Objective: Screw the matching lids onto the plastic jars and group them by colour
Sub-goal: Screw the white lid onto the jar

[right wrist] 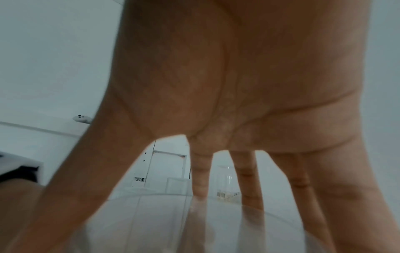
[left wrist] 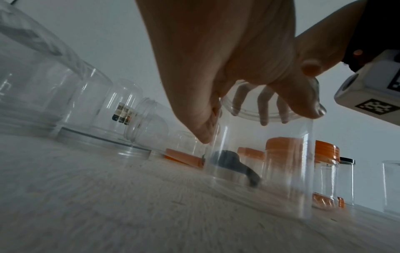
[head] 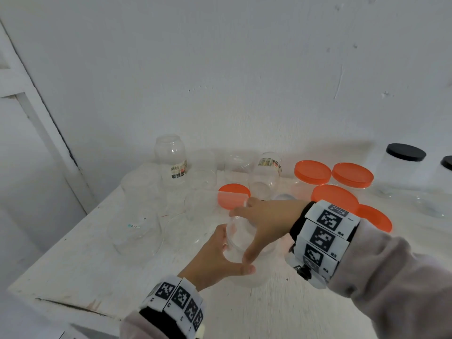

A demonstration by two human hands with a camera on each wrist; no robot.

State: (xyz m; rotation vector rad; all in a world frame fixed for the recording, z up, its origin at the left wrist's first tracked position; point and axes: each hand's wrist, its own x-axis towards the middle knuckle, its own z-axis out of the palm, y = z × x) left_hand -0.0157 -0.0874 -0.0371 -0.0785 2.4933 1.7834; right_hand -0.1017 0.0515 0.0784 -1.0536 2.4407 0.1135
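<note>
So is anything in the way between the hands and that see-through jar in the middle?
No. Both hands are already on the clear jar: the left hand holds its side, and the right hand reaches over its top, fingers spread around the rim. Nothing sits between them.

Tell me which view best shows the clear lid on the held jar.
Left wrist: the clear lid sits atop the jar under the right hand. Head view hides it beneath that hand; the right wrist shows only a blurred rim.

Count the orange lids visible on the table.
5: one loose beyond the hands, two at the back, one behind the right wrist, one right of the wristband. Others may be hidden.
</note>
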